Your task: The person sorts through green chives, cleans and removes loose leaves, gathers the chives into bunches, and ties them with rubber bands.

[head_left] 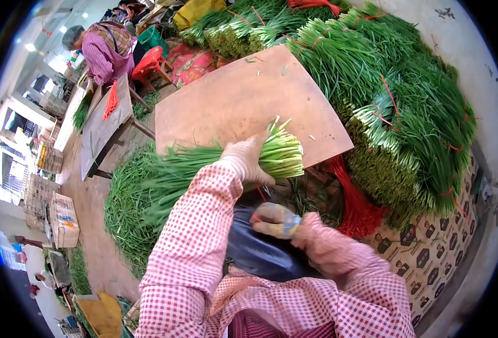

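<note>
My left hand (244,159), in a pale glove, is wrapped round a bundle of Chinese chives (282,153) at the front edge of the wooden board (232,107). The pale cut stems point right, and the long green leaves trail off to the left. My right hand (277,221), in a stained glove, is closed over my dark apron (260,248), below and apart from the bundle. A bit of red tie shows at its fingers. Beside it, under the board's right corner, hangs a thick hank of red ties (356,203).
Tied chive bundles (412,135) are piled high along the right wall. Loose green leaves (130,197) heap on the floor at left. Another person (105,59) bends over a second table (105,129) with red ties on it. Crates (63,219) stand further left.
</note>
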A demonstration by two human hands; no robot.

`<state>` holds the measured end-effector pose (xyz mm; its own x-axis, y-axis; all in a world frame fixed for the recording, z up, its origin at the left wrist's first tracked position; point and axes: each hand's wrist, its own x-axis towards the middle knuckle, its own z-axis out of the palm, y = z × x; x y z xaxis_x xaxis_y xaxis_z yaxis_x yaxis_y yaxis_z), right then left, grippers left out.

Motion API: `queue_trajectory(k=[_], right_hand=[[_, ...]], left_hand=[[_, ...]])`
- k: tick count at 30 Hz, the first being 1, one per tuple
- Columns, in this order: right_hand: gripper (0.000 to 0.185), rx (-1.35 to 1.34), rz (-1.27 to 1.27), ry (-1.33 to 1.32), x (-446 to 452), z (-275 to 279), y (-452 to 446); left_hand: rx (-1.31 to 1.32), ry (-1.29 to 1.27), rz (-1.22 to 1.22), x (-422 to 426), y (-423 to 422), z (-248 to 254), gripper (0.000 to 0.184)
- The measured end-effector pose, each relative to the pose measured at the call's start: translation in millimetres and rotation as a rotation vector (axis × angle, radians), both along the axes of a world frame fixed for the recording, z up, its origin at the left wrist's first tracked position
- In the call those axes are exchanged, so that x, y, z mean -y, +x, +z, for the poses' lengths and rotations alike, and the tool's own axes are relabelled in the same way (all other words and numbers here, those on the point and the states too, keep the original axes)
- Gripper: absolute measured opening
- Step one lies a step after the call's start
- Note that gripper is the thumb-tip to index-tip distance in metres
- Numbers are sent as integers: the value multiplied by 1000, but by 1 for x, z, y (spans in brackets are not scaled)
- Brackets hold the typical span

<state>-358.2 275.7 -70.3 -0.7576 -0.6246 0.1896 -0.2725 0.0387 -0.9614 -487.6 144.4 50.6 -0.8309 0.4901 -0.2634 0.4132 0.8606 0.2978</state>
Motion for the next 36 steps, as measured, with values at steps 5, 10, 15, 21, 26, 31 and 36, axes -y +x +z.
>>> queue_trajectory(k=[5,10,15,21,26,31,36], right_hand=[[36,462,77,86,-134,63,-48],[52,187,-498,99,-137,90,-146],[83,445,-88,393,-96,88,-193],[76,45,95,727,-71,110,-161],[70,-313,-194,466,-62,139,-112],[74,-281,-246,693,-45,106,-87],[84,-150,-153,501,-62,92,-80]], left_hand=[[-37,61,-2,0,5,-2,91],[-83,84,-23,-1,8,-6,79],[-282,50,-75,1,22,-11,77],[-297,42,-216,20,20,3,79],[-793,81,-416,44,31,32,86],[-547,-126,-289,56,65,-8,87],[-639,396,80,72,110,-17,50]])
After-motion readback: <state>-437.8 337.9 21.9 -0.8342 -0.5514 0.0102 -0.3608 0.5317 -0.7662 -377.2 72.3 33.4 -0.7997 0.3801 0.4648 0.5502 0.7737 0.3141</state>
